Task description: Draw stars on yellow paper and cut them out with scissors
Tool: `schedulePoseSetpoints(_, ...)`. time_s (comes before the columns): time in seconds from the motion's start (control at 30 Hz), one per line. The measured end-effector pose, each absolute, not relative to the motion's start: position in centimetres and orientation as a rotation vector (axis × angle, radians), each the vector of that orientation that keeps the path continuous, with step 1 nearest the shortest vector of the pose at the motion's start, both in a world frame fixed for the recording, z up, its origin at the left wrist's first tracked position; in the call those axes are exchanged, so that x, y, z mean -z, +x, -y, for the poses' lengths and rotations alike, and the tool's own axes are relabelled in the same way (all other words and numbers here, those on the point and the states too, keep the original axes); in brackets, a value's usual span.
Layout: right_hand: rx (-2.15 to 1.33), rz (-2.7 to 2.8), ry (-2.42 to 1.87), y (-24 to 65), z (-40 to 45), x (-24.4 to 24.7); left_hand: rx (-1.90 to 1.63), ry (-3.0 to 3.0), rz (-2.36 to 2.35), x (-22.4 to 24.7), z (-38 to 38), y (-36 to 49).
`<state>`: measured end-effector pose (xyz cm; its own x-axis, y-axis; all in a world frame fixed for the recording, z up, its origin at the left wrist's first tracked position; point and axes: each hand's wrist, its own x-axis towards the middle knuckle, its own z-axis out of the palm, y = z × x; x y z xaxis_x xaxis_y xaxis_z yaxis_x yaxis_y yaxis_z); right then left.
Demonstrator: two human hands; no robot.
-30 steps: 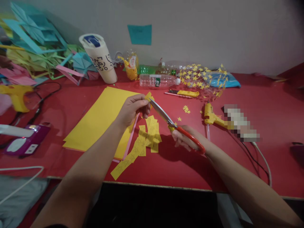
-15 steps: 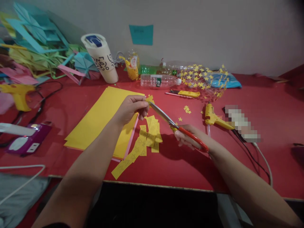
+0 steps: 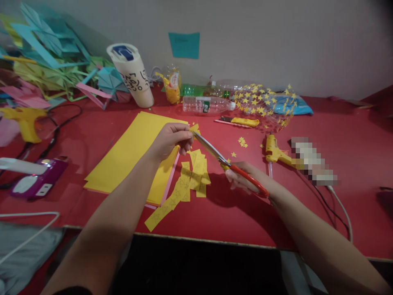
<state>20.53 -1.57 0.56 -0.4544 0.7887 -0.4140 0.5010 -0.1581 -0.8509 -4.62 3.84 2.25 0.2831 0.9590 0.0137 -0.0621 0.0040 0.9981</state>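
Observation:
Between the thumb and fingers of my left hand (image 3: 176, 139) is a small piece of yellow paper, mostly hidden by the fingertips. My right hand (image 3: 242, 176) grips the red handles of the scissors (image 3: 250, 179), whose blade tips touch the paper at my left fingertips. Under my left hand and forearm lies a stack of yellow sheets (image 3: 123, 151). Yellow strips with drawn stars (image 3: 176, 194) lie overlapping below the hands. A few cut yellow stars (image 3: 242, 142) rest to the right of the blades.
Behind are a white tumbler (image 3: 132, 78), a clear bottle (image 3: 205, 105) and a star-covered bottle (image 3: 260, 102). A yellow cutter (image 3: 244, 121) lies before them. At right are a glue gun (image 3: 276, 151) and a blurred-out object (image 3: 315, 162); at left, another glue gun (image 3: 26, 121) and a purple power strip (image 3: 38, 182).
The whole view has shifted very slightly. Both hands and the scissors look almost the same as before.

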Motion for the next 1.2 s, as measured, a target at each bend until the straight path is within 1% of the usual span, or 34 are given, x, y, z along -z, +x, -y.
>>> schedulePoseSetpoints(0.5,-1.662,1.872,-1.459,20.56,1.29,-0.01,-0.997,1.284,-0.957,-2.92,-3.76,-4.70)
schedulePoseSetpoints(0.93,-1.656,1.818,-1.497,20.29,1.37,-0.59,-0.996,1.282,-0.948,-2.76,-3.89,-4.77)
schedulePoseSetpoints(1.2,-1.636,1.830,-1.483,20.44,1.39,-0.58,-1.067,1.334,-0.939,-2.84,-3.63,-4.42)
